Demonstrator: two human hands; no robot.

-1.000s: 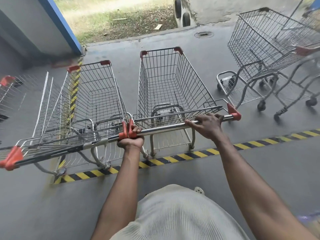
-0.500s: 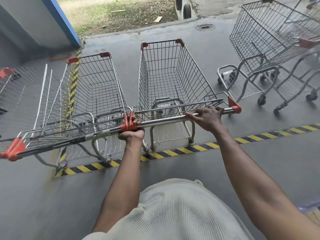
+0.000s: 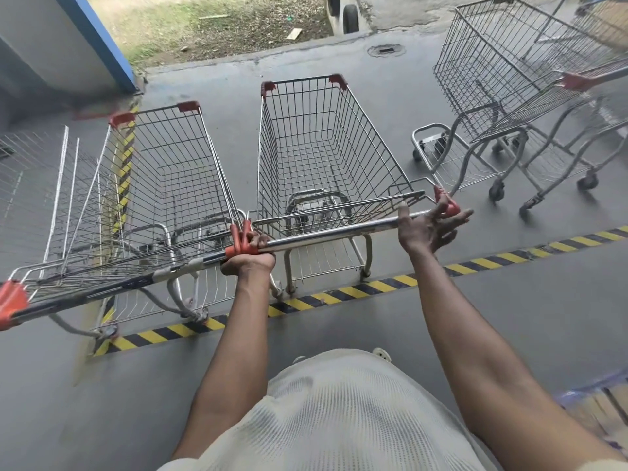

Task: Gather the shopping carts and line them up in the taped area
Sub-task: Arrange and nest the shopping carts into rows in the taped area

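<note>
A wire shopping cart with red corner caps stands straight ahead, past the yellow-black floor tape. My left hand grips the left end of its chrome handle bar, by the red end cap. My right hand has its fingers spread, just off the bar's right end. A second cart stands close beside it on the left, handle ends almost touching. Part of a third cart shows at the far left.
Two more carts stand outside the tape at the right, at an angle. A second strip of tape runs away along the left. A blue-edged wall rises at the back left. Grass, tyres and a drain cover lie beyond.
My right hand has let go of the handle bar and spread its fingers near the right end. The cart has rolled a little further forward over the tape. My left hand keeps its grip.
</note>
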